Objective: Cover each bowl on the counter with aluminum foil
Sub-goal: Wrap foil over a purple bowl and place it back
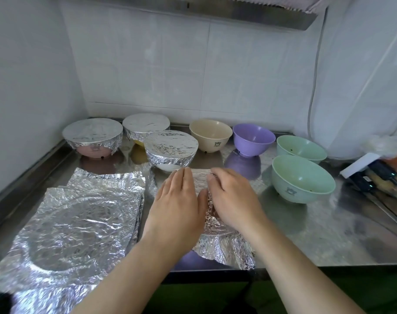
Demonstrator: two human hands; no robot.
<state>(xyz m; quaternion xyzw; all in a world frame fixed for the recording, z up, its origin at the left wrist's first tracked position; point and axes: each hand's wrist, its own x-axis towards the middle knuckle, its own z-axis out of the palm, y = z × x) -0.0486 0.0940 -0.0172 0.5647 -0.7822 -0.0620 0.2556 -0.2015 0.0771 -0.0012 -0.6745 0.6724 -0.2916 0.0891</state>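
Both my hands lie on a foil sheet [224, 248] draped over a bowl near the counter's front edge; the bowl itself is hidden. My left hand [177, 200] presses flat with straight fingers. My right hand [231, 196] rests beside it, fingers bent over the foil's top. Three foil-covered bowls stand behind: pink [93, 137], yellow [145, 125] and white [170, 148]. Uncovered bowls sit to the right: beige [210, 134], purple [253, 139], and two green ones [300, 148] [302, 177].
A stack of crinkled foil sheets [79, 223] lies at the front left of the steel counter [328, 234]. At the far right lie a white box [360, 164] and dark utensils [374, 177]. Tiled walls close the left and back.
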